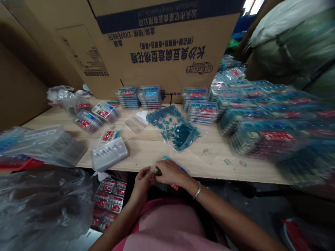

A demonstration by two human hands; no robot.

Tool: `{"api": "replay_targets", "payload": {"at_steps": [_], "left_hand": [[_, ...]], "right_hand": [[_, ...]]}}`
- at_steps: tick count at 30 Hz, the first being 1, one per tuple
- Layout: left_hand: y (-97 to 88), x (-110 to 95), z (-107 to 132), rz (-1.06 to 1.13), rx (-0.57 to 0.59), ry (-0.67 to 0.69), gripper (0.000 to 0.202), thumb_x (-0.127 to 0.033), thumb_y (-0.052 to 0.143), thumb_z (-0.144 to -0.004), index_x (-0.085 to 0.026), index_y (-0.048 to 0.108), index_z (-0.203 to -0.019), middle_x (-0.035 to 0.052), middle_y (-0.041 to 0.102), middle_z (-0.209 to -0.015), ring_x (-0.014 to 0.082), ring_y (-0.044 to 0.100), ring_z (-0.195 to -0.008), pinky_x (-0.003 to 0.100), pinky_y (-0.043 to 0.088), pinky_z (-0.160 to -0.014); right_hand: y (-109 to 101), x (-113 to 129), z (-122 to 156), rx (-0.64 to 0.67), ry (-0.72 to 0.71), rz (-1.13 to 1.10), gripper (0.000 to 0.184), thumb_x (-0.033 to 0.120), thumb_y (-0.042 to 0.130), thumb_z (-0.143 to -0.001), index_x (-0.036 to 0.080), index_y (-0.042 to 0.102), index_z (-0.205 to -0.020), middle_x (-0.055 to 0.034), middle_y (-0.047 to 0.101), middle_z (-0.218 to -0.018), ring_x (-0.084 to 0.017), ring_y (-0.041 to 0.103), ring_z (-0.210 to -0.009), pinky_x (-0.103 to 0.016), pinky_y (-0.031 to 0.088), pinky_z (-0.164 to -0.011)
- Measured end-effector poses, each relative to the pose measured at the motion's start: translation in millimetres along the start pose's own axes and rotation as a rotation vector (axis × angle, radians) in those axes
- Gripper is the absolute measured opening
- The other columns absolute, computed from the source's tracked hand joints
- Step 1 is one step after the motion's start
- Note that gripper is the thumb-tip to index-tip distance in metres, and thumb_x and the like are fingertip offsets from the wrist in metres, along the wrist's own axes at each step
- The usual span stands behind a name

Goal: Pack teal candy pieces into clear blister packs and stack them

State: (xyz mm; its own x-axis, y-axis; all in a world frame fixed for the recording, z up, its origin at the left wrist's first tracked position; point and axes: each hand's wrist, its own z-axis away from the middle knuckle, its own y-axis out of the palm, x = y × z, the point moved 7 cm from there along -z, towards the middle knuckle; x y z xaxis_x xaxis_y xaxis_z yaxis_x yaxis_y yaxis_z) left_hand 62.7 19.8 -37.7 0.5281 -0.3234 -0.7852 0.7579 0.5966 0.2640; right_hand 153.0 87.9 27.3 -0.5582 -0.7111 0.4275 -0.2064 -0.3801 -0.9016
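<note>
The left hand (142,183) and right hand (171,173) are together at the near edge of the table (146,153), both curled closed on a small piece (156,170). Only a sliver of it shows between them, greenish with a pale glint. The fingers hide the rest, so I can't make out its shape. A bangle (198,190) circles the right wrist, and a pink top (167,223) fills the near foreground.

Just past the right hand lies a teal strip (166,158), nearly touching it. A blue strip (180,168) runs partly under the hand. Two loose bits (227,161) lie well to the right.

Farther along the table sits a clear bag (172,128) of teal pieces, too many and too heaped to count, with one tissue (142,116) just left of it. A grey tray (110,154) lies left of the hands. Three loose packs (104,112) sit beyond it, among crumpled film.

Four stacks of packs (149,97) stand at the far side, in front of a printed carton (167,45). The mass of stacks (261,136) on the right is blurred, so I can't count them. Below the table edge on the left, about six packs (108,202) show, partly cut off by the arm. A plastic sheet (39,205) hangs at near left.
</note>
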Motion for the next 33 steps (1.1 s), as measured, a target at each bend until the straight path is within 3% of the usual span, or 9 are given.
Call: {"api": "replay_targets", "payload": {"at_steps": [4, 8, 11, 14, 18, 23, 25, 29, 33], "left_hand": [[1.2, 2.7, 3.8, -0.071, -0.001, -0.040, 0.051, -0.026, 0.079, -0.056, -0.018, 0.050, -0.097, -0.0014, 0.067, -0.061, 0.0109, 0.064, -0.052, 0.018, 0.048, -0.052], [2.8, -3.4, 1.2, -0.133, 0.024, 0.009, 0.047, -0.030, 0.079, -0.057, -0.016, 0.052, -0.094, -0.0027, 0.065, -0.057, 0.0115, 0.063, -0.048, 0.018, 0.047, -0.048], [-1.1, -24.3, -10.8, -0.126, 0.006, 0.111, 0.044, -0.027, 0.077, -0.056, -0.015, 0.054, -0.091, -0.0032, 0.064, -0.058, 0.0107, 0.062, -0.047, 0.019, 0.048, -0.049], [-14.2, -53.7, -29.0, -0.163, -0.123, 0.231, 0.034, -0.021, 0.072, -0.060, -0.015, 0.052, -0.087, -0.0051, 0.060, -0.056, 0.0090, 0.060, -0.046, 0.019, 0.049, -0.051], [-25.5, -76.9, -44.1, -0.266, -0.221, 0.301, 0.029, -0.021, 0.068, -0.062, -0.018, 0.049, -0.084, -0.0062, 0.055, -0.057, 0.0109, 0.058, -0.044, 0.020, 0.046, -0.044], [-11.0, -98.4, -8.7, -0.705, -0.320, 0.780, 0.029, -0.027, 0.068, -0.063, -0.018, 0.061, -0.089, 0.0074, 0.060, -0.097, 0.0118, 0.056, -0.055, 0.030, 0.049, -0.054], [3.8, -91.1, 5.0, -0.720, -0.223, 0.862, 0.031, -0.029, 0.067, -0.065, -0.019, 0.064, -0.094, 0.0096, 0.061, -0.105, 0.0140, 0.059, -0.064, 0.031, 0.051, -0.061], [27.9, -63.4, 5.5, -0.449, 0.096, 0.676, 0.022, -0.031, 0.069, -0.067, -0.018, 0.067, -0.085, 0.0051, 0.069, -0.080, 0.0164, 0.064, -0.071, 0.026, 0.050, -0.067], [26.3, -58.6, 1.6, -0.291, 0.102, 0.567, 0.017, -0.029, 0.075, -0.061, -0.016, 0.065, -0.066, 0.0008, 0.067, -0.062, 0.0129, 0.061, -0.059, 0.022, 0.048, -0.059]], "right_hand": [[-5.4, -7.1, -5.9, 0.098, -0.048, -0.059, 0.012, 0.025, 0.060, -0.079, 0.016, 0.066, -0.075, -0.0026, 0.065, -0.070, -0.014, 0.053, -0.063, -0.024, 0.026, -0.054], [-12.5, -12.8, -7.2, 0.078, -0.090, -0.197, 0.016, 0.018, 0.056, -0.082, 0.014, 0.062, -0.068, 0.0007, 0.056, -0.062, -0.011, 0.044, -0.058, -0.023, 0.025, -0.054], [-24.4, -18.5, -8.4, -0.048, -0.143, -0.422, 0.016, 0.018, 0.052, -0.087, 0.014, 0.061, -0.074, 0.0008, 0.054, -0.070, -0.011, 0.047, -0.066, -0.021, 0.033, -0.061], [-37.9, -28.2, -8.4, -0.225, -0.188, -0.590, 0.016, 0.022, 0.050, -0.090, 0.015, 0.063, -0.084, -0.0006, 0.051, -0.080, -0.013, 0.050, -0.077, -0.023, 0.038, -0.071], [-36.0, -45.7, -9.6, -0.342, -0.151, -0.729, 0.025, 0.035, 0.049, -0.091, 0.016, 0.065, -0.093, -0.0015, 0.052, -0.081, -0.014, 0.050, -0.077, -0.025, 0.038, -0.071], [-19.3, -58.0, -10.4, -0.364, -0.048, -0.843, 0.031, 0.040, 0.051, -0.088, 0.014, 0.067, -0.092, -0.0003, 0.050, -0.074, -0.013, 0.047, -0.066, -0.024, 0.036, -0.061], [-18.2, -51.6, -8.8, -0.366, -0.067, -0.853, 0.029, 0.040, 0.051, -0.088, 0.015, 0.067, -0.092, -0.0011, 0.053, -0.076, -0.013, 0.049, -0.068, -0.025, 0.038, -0.063], [-18.9, -35.2, -4.4, -0.373, -0.093, -0.910, 0.023, 0.037, 0.055, -0.086, 0.018, 0.066, -0.093, -0.0036, 0.062, -0.088, -0.015, 0.054, -0.080, -0.026, 0.042, -0.072], [-10.4, -34.2, -1.5, -0.318, 0.005, -1.036, 0.023, 0.035, 0.057, -0.083, 0.017, 0.065, -0.095, -0.0005, 0.062, -0.077, -0.012, 0.056, -0.069, -0.024, 0.044, -0.063]]}}
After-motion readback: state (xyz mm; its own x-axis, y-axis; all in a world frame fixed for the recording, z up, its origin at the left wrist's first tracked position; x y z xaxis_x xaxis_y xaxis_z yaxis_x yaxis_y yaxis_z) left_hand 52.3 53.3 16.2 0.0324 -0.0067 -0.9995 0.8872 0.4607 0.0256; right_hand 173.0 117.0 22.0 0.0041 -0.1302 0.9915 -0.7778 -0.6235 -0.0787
